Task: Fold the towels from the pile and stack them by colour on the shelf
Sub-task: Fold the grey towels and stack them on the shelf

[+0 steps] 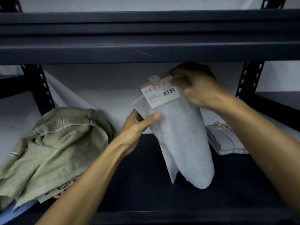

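Head view: my left hand (135, 125) pinches grey towel (181, 140) by side edge, my right hand (199, 88) grips top by label (162, 95); held upright over shelf (146, 184) middle, straightening for fold. Folded stack (227, 142) near right edge, green towel (53, 143) heaped left.

The right hand (197, 88) is blurry, and its fingertips hide the top corner of the label (162, 93). The small print on the label is too tiny to read. The green towel (53, 151) runs off the left edge. Something blue (9, 213) pokes out under it, maybe another towel.
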`<state>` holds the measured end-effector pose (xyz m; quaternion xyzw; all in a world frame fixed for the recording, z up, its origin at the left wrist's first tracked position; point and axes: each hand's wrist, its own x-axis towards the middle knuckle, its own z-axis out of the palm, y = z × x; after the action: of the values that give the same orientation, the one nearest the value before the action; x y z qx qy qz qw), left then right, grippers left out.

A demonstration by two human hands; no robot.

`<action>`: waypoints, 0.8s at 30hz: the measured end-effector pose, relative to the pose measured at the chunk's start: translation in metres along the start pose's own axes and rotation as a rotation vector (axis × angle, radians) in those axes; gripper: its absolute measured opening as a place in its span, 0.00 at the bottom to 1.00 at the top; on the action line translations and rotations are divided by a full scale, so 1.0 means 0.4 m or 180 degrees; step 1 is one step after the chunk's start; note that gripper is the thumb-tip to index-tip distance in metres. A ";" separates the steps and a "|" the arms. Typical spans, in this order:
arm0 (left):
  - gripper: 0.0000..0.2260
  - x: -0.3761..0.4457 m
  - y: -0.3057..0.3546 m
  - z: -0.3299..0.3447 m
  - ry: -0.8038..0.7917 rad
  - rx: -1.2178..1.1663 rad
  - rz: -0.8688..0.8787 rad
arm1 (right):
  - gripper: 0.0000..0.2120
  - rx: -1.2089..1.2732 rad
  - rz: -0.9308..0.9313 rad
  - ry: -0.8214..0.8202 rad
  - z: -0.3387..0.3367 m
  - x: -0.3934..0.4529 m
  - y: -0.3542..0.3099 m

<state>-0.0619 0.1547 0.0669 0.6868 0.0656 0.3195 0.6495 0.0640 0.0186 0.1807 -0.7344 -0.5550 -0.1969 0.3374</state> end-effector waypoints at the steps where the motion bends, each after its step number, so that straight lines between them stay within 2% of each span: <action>1: 0.25 0.013 0.014 0.002 0.0000 0.0003 -0.0012 | 0.11 0.0082 0.0057 -0.0058 -0.007 0.013 -0.001; 4: 0.14 0.049 0.049 0.004 0.0104 0.0069 -0.0066 | 0.07 0.0412 0.0417 -0.0013 -0.017 0.032 0.009; 9: 0.11 0.074 0.046 0.018 0.0393 -0.0024 -0.0233 | 0.15 0.1847 0.1015 0.0566 0.052 -0.013 0.068; 12: 0.11 0.066 0.027 0.029 0.0407 -0.0103 -0.0361 | 0.13 0.2784 0.1658 0.0298 0.136 -0.104 0.116; 14: 0.10 0.061 0.018 0.034 0.0415 -0.0047 -0.0392 | 0.12 0.3133 0.1867 0.0159 0.179 -0.156 0.125; 16: 0.10 0.056 0.018 0.035 0.0357 0.0115 -0.0395 | 0.10 0.3380 0.1982 0.0324 0.199 -0.175 0.120; 20: 0.14 0.034 0.007 0.014 -0.0112 0.0739 -0.0456 | 0.07 0.3710 0.2052 0.0592 0.199 -0.163 0.110; 22: 0.15 0.017 -0.011 0.008 -0.0165 0.1136 -0.0524 | 0.07 0.3559 0.2050 0.0526 0.201 -0.166 0.105; 24: 0.15 0.004 -0.023 0.008 -0.0152 0.1446 -0.0444 | 0.04 0.3065 0.1945 0.0430 0.200 -0.178 0.106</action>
<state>-0.0560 0.1541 0.0592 0.8166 0.1677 0.2345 0.5001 0.0755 0.0203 0.0661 -0.6108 -0.3219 0.1380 0.7101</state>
